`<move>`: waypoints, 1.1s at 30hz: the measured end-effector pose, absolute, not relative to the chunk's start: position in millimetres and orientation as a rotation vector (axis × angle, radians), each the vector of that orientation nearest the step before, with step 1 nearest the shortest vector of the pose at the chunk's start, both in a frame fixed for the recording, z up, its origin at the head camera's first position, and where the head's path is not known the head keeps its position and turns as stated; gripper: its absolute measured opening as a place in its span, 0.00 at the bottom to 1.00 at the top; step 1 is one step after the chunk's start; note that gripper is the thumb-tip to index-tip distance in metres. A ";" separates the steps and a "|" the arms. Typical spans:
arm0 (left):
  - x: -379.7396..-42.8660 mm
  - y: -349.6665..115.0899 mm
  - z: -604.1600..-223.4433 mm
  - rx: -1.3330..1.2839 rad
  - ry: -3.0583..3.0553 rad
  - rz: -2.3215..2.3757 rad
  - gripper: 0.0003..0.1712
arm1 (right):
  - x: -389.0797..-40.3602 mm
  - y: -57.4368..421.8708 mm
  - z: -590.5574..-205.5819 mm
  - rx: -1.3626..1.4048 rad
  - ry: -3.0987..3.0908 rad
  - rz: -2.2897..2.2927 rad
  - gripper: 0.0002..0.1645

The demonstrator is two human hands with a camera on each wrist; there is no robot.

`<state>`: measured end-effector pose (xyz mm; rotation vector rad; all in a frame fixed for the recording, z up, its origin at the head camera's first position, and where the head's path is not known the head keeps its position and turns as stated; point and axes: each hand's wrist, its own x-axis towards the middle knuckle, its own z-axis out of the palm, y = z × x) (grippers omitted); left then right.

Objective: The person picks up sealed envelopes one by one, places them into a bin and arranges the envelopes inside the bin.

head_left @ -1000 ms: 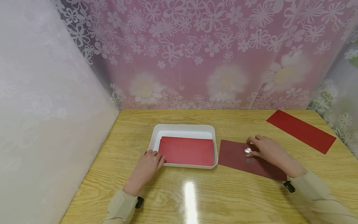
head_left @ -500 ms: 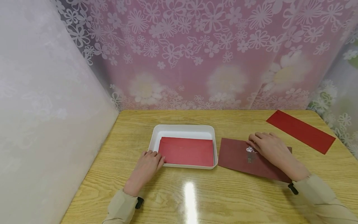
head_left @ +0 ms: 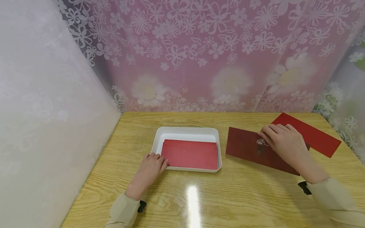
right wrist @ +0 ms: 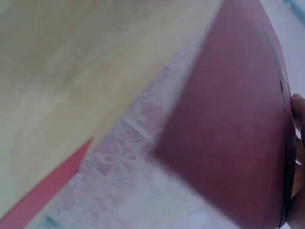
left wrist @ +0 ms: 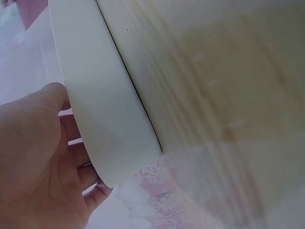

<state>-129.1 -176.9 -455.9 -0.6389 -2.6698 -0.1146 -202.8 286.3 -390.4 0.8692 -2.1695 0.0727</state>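
In the head view a white tray (head_left: 186, 129) sits mid-table with a bright red envelope (head_left: 189, 154) lying in it. My left hand (head_left: 149, 169) grips the tray's near left corner; the left wrist view has the tray's wall (left wrist: 102, 95) with the thumb and fingers at its rim. My right hand (head_left: 285, 144) pinches the upper edge of a dark red envelope (head_left: 245, 144) printed with a small silvery flower design. That envelope is raised off the table and tilted, its right part hidden behind the hand. In the right wrist view the envelope (right wrist: 233, 119) hangs beside the fingers.
Another red envelope (head_left: 319, 137) lies at an angle at the back right of the wooden table (head_left: 159, 202), partly behind the right hand. A floral curtain (head_left: 182, 72) stands along the table's far edge, with a pale sheet (head_left: 57, 110) on the left.
My right hand has shifted its hold to the dark red envelope's upper edge and lifted it off the table, up and to the right. The left hand and tray have stayed put.
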 end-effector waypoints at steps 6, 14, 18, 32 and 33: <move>-128.9 -176.7 -455.7 -0.633 -2.682 -0.110 0.22 | -204.9 273.8 -367.0 0.801 -2.118 0.143 0.31; -128.2 -176.1 -455.2 -0.623 -2.699 -0.108 0.22 | -206.0 239.0 -357.4 0.808 -2.152 0.264 0.20; -128.6 -176.2 -455.8 -0.618 -2.705 -0.095 0.21 | -207.6 216.8 -357.4 0.841 -2.192 0.332 0.09; -129.5 -176.2 -456.3 -0.611 -2.712 -0.111 0.21 | -217.9 150.0 -373.5 0.908 -2.297 0.492 0.08; -129.7 -176.3 -456.3 -0.613 -2.712 -0.111 0.21 | -219.0 146.5 -374.6 0.910 -2.302 0.496 0.08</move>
